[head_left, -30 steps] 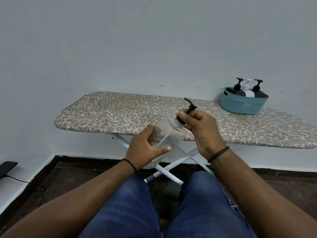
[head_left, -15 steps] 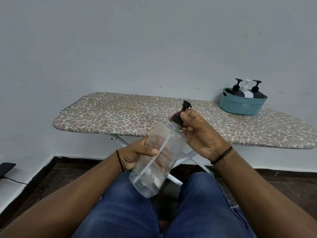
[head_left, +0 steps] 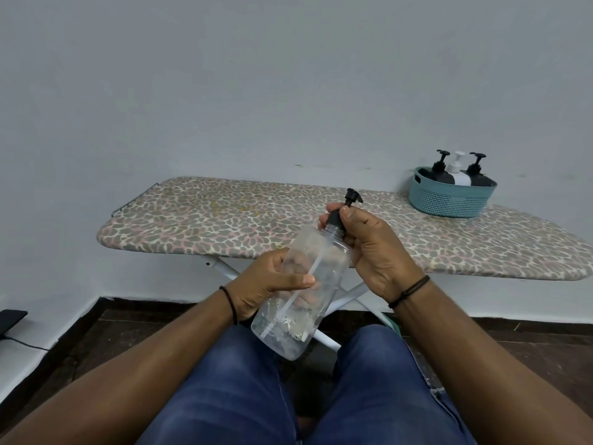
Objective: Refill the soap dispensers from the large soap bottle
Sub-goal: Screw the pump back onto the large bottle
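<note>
A clear plastic dispenser bottle (head_left: 305, 300) with a black pump top (head_left: 346, 207) is held tilted above my lap, in front of the ironing board. My left hand (head_left: 266, 290) wraps the bottle's body from the left. My right hand (head_left: 369, 252) grips the black collar of the pump at the neck. Only a little residue shows in the bottle's bottom. Three more pump dispensers, two black (head_left: 438, 168) and one white (head_left: 457, 171), stand in a teal basket (head_left: 449, 200) at the board's far right.
The ironing board (head_left: 224, 220) with a leopard-print cover stands against a pale wall, on white crossed legs (head_left: 224, 271). My knees in blue jeans (head_left: 240, 396) fill the bottom. A dark device with a cable (head_left: 11, 319) lies on the floor at far left.
The bottle has swung from a raised, foreshortened pose to a longer tilt with its base toward my lap. My left hand shifted its hold on the body; my right hand stays on the pump collar.
</note>
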